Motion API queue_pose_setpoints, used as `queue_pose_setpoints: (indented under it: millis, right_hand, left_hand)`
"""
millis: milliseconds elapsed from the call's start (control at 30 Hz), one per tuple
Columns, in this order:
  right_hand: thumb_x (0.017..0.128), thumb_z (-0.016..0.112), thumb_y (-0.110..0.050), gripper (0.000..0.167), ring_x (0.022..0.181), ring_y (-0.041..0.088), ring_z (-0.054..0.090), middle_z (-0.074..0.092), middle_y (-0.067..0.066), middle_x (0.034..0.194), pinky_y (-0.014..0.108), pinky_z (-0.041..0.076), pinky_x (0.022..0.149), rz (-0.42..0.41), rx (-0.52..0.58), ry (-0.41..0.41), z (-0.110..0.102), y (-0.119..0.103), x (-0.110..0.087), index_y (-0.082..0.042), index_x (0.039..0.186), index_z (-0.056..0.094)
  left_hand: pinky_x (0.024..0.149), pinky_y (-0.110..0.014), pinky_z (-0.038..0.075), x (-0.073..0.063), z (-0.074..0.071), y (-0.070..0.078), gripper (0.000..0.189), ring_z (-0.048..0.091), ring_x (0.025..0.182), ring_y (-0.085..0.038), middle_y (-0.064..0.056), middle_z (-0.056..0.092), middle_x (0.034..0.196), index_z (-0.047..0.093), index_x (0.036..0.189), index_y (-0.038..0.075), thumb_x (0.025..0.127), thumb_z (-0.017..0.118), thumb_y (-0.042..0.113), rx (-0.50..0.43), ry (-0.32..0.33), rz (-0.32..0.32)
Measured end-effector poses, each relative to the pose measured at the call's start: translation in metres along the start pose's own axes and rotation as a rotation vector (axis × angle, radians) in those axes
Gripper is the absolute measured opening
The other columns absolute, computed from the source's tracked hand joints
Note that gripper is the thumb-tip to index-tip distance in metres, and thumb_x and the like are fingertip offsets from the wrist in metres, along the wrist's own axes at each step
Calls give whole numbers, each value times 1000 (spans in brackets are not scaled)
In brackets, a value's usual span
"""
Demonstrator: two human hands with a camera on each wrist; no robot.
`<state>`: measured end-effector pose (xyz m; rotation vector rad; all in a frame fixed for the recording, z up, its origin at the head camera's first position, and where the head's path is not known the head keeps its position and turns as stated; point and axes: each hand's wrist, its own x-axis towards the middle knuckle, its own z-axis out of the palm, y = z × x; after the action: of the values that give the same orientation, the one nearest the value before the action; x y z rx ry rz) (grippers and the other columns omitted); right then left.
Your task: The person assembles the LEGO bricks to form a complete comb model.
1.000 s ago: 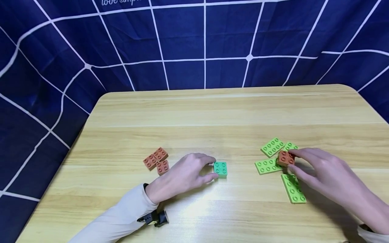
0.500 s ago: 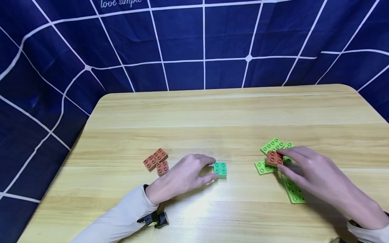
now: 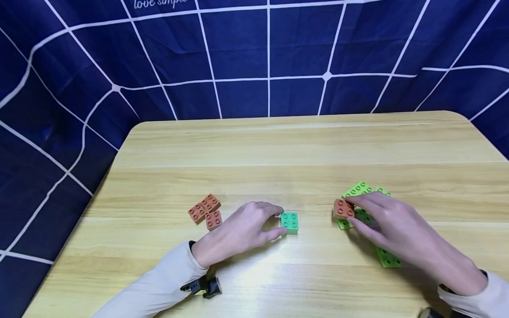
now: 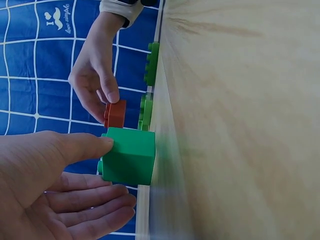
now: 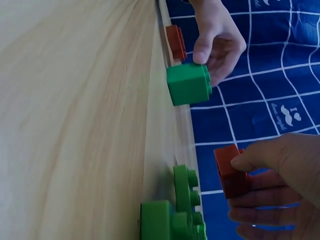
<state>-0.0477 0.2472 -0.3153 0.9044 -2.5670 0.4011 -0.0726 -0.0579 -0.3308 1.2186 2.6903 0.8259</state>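
Observation:
My left hand (image 3: 246, 227) pinches a green toy building brick (image 3: 289, 223) between thumb and fingers, close to the middle of the table. The left wrist view shows the thumb on the near face of this green brick (image 4: 129, 157). On the right side, my right hand (image 3: 401, 229) holds a small reddish-brown brick (image 3: 343, 209) by thumb and fingertips. That brown brick (image 5: 231, 171) hangs above the tabletop in the right wrist view. Flat light green bricks (image 3: 389, 258) lie under and behind the right hand, partly hidden by it.
Three reddish-brown bricks (image 3: 210, 202) lie in a cluster left of the left hand. The wooden table (image 3: 254, 145) has a dark blue cloth with white grid lines (image 3: 238, 48) behind it. A black camera (image 3: 212, 287) sits at the left wrist.
My right hand has carried the reddish-brown brick to the left, from over the light green bricks to their left edge. The left hand and the green brick have stayed in place.

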Motion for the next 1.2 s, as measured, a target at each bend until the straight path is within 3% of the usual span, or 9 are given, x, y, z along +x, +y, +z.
queue_pose_setpoints:
  millis: [367,600,733,1033,1200]
  right_hand:
    - [98,48,-47,54,84,26,67,69,12,96,43,59,65,-22,23,-8,3,-8,7,1,109,69]
    - [90,66,-33,38,86,24,67,70,11,98,42,59,67,-7,50,-35,6,-15,6,1,109,69]
    - [85,73,-25,36,90,25,67,70,10,101,42,59,71,-13,80,-55,9,-20,10,0,111,68]
    - [85,72,-26,35,90,22,67,70,8,101,39,59,74,-44,97,-65,15,-26,15,-1,110,69]
    - [90,67,-31,36,90,21,67,70,7,101,39,59,74,-59,112,-48,16,-29,17,-2,110,69]
  left_hand:
    - [94,-26,51,0,-1,0,46,66,106,-25,-17,68,113,63,119,-5,89,71,29,13,0,13]
    - [93,-24,52,1,2,0,42,67,103,-23,-16,69,110,64,117,-4,90,70,28,24,-4,43]
    - [95,-25,51,0,2,-1,45,66,106,-24,-17,68,113,63,119,-5,90,70,29,34,7,28]
    - [95,-24,50,0,2,-2,45,66,106,-24,-16,68,113,63,120,-4,90,70,29,33,12,35]
    - [95,-24,50,0,2,-1,46,66,106,-24,-17,68,114,63,120,-4,90,70,29,28,11,35]
